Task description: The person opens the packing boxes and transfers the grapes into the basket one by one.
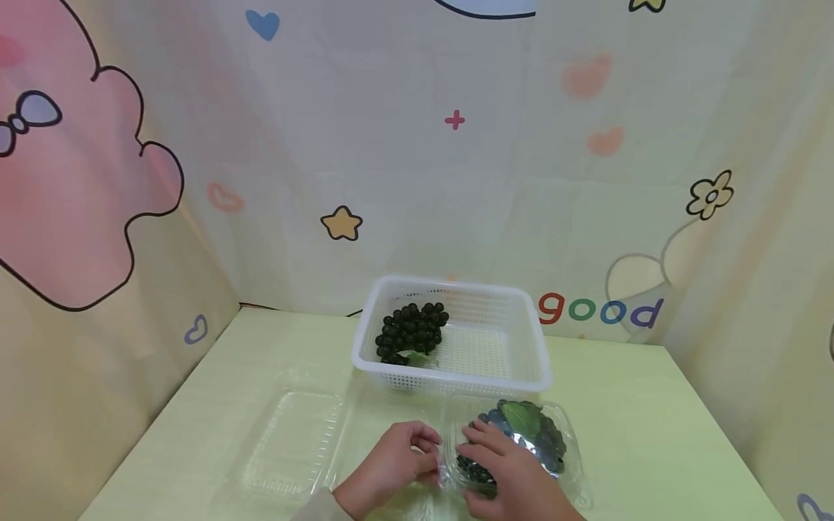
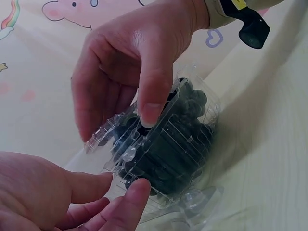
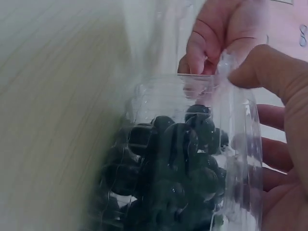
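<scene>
A clear plastic clamshell box holding dark grapes and a green leaf lies at the front right of the table in the head view. My left hand pinches the box's left edge between thumb and fingertips. Across the lid lies my right hand, fingers on top and thumb along the near side, gripping the box. In the left wrist view, the left fingertips meet the rim below the right hand. The right wrist view shows the grapes through the plastic.
Behind the box stands a white plastic basket with a bunch of dark grapes at its left. An opened clear plastic container lies flat on the left of the pale table. A printed curtain closes off the back and sides.
</scene>
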Demonstrator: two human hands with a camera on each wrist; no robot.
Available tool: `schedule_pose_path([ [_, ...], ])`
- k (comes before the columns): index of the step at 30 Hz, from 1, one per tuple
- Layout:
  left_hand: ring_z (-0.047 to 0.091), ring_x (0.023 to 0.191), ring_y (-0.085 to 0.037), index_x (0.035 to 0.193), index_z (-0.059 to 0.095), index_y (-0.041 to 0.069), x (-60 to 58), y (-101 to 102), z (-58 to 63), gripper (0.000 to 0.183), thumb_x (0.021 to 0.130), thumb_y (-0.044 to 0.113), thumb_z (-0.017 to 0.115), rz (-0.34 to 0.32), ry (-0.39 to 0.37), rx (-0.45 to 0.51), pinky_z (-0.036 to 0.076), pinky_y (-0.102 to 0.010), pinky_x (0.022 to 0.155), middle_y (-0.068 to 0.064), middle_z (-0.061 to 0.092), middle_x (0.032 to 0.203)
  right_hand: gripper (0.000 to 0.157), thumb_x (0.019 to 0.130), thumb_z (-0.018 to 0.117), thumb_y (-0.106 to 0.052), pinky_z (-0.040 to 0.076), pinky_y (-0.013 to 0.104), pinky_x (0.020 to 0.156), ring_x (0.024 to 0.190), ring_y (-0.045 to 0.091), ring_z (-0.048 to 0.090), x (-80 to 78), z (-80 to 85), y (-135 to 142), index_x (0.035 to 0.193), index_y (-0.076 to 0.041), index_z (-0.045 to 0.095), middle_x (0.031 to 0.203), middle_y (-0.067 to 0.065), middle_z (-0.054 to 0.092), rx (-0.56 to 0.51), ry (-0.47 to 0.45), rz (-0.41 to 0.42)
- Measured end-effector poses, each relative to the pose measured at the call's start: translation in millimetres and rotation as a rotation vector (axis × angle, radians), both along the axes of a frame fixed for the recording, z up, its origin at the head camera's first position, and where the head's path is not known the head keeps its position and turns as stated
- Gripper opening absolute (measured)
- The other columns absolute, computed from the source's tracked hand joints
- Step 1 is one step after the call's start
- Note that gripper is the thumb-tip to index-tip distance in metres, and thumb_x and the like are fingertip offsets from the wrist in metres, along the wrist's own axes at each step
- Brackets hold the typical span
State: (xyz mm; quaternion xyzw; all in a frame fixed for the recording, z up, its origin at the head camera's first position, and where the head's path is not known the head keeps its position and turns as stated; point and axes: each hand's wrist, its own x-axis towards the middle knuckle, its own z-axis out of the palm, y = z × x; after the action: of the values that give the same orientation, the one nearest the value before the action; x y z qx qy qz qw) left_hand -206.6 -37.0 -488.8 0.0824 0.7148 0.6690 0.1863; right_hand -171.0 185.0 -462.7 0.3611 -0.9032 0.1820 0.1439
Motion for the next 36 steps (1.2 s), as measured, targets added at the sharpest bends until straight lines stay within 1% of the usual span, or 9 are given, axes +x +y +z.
schedule_pose_path([
  [3, 0.066, 0.07, -0.012, 0.111, 0.066, -0.005, -2.4, 0, -0.9, 0.022, 0.089, -0.005, 0.071, 0.002, 0.014, -0.029, 0.062, -0.031, 0.067, -0.008, 0.066, 0.09, 0.053, 0.078, 0.086, -0.025, 0.059, 0.049, 0.095, 0.127, 0.037, 0.063, 0.9, 3.6, -4, 0.127, -0.016, 0.069, 0.136, 0.01, 0.067, 0.058, -0.024, -0.015],
  [9, 0.068, 0.079, -0.014, 0.111, 0.068, -0.003, -5.0, -1, -0.8, 0.025, 0.087, -0.001, 0.073, -0.02, 0.042, -0.068, 0.062, -0.032, 0.071, -0.007, 0.069, 0.093, 0.053, 0.083, 0.082, -0.025, 0.056, 0.054, 0.099, 0.13, 0.039, 0.06, 0.6, 15.8, -13, 0.133, -0.015, 0.067, 0.138, 0.015, 0.065, 0.173, -0.13, -0.042],
  [12, 0.068, 0.081, -0.015, 0.109, 0.069, -0.002, -5.4, -1, -0.5, 0.023, 0.086, -0.003, 0.074, -0.024, 0.048, -0.075, 0.062, -0.032, 0.071, -0.007, 0.068, 0.093, 0.05, 0.084, 0.081, -0.027, 0.056, 0.053, 0.099, 0.128, 0.039, 0.062, -1.9, 19.4, -17, 0.131, -0.013, 0.069, 0.135, 0.014, 0.067, 0.219, -0.131, -0.037],
  [15, 0.067, 0.082, -0.015, 0.107, 0.069, -0.002, -5.0, -1, 0.0, 0.022, 0.085, -0.004, 0.074, -0.021, 0.054, -0.084, 0.062, -0.031, 0.071, -0.006, 0.068, 0.092, 0.048, 0.082, 0.081, -0.028, 0.058, 0.051, 0.097, 0.123, 0.039, 0.066, -4.3, 22.2, -20, 0.126, -0.012, 0.071, 0.13, 0.014, 0.069, 0.241, -0.113, -0.026],
  [22, 0.068, 0.082, -0.015, 0.11, 0.068, -0.003, -6.0, 1, 1.7, 0.023, 0.087, -0.005, 0.072, -0.036, 0.039, -0.077, 0.062, -0.031, 0.072, -0.007, 0.067, 0.094, 0.048, 0.081, 0.081, -0.028, 0.06, 0.048, 0.093, 0.118, 0.032, 0.068, -6.5, 26.3, -20, 0.125, -0.012, 0.073, 0.127, 0.011, 0.071, 0.208, -0.142, -0.032],
  [27, 0.067, 0.078, -0.014, 0.106, 0.068, -0.004, -5.5, 1, 1.7, 0.022, 0.085, -0.006, 0.073, -0.038, 0.097, -0.088, 0.061, -0.029, 0.069, -0.011, 0.069, 0.091, 0.046, 0.082, 0.08, -0.027, 0.062, 0.043, 0.085, 0.114, 0.028, 0.068, -5.3, 26.6, -20, 0.125, -0.012, 0.073, 0.127, 0.011, 0.071, 0.185, -0.164, -0.038],
  [32, 0.066, 0.077, -0.013, 0.106, 0.069, -0.003, -4.3, 1, 1.7, 0.024, 0.083, -0.005, 0.073, -0.032, 0.154, -0.125, 0.056, -0.025, 0.065, -0.011, 0.069, 0.089, 0.043, 0.08, 0.079, -0.024, 0.063, 0.04, 0.081, 0.111, 0.026, 0.072, -4.1, 26.7, -20, 0.122, -0.015, 0.076, 0.123, 0.009, 0.074, 0.083, -0.134, -0.092],
  [34, 0.065, 0.078, -0.014, 0.108, 0.069, -0.003, -3.9, 1, 2.2, 0.026, 0.082, -0.004, 0.073, -0.032, 0.158, -0.142, 0.055, -0.025, 0.065, -0.008, 0.068, 0.09, 0.043, 0.081, 0.079, -0.025, 0.063, 0.041, 0.082, 0.113, 0.028, 0.072, -3.7, 27.1, -20, 0.123, -0.016, 0.076, 0.123, 0.009, 0.074, 0.06, -0.126, -0.106],
  [36, 0.065, 0.078, -0.014, 0.109, 0.069, -0.004, -3.3, 1, 1.9, 0.027, 0.082, -0.004, 0.073, -0.027, 0.16, -0.153, 0.056, -0.025, 0.065, -0.007, 0.068, 0.09, 0.043, 0.083, 0.079, -0.028, 0.063, 0.044, 0.085, 0.116, 0.03, 0.071, -3.3, 25.5, -18, 0.124, -0.016, 0.075, 0.125, 0.009, 0.073, 0.076, -0.115, -0.093],
])
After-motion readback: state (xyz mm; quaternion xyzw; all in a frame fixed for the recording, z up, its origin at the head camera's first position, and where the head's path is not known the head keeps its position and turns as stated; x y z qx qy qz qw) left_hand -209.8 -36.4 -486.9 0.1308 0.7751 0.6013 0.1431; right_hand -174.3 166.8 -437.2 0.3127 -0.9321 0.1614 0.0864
